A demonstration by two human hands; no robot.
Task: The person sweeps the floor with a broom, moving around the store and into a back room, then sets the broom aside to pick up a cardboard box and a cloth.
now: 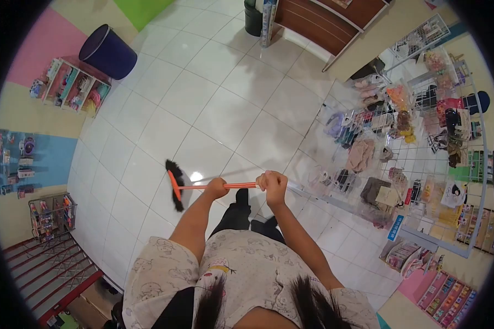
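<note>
A broom with an orange handle (241, 186) and an orange head (175, 185) with black bristles is held across the front of my body. Its bristles are at the white tiled floor (214, 109), left of my feet. My left hand (217, 188) is wrapped round the lower part of the handle, nearer the broom head. At the handle's top end, my right hand (272, 183) is closed round it. Both of my shoes and dark trousers show just below the handle.
On the right stands a wire display rack (417, 126) hung with bagged goods. A dark blue bin (108, 52) and a small shelf (77, 88) are at upper left. Brown wooden furniture (318, 24) stands at the top, and a wire basket (52, 216) at lower left.
</note>
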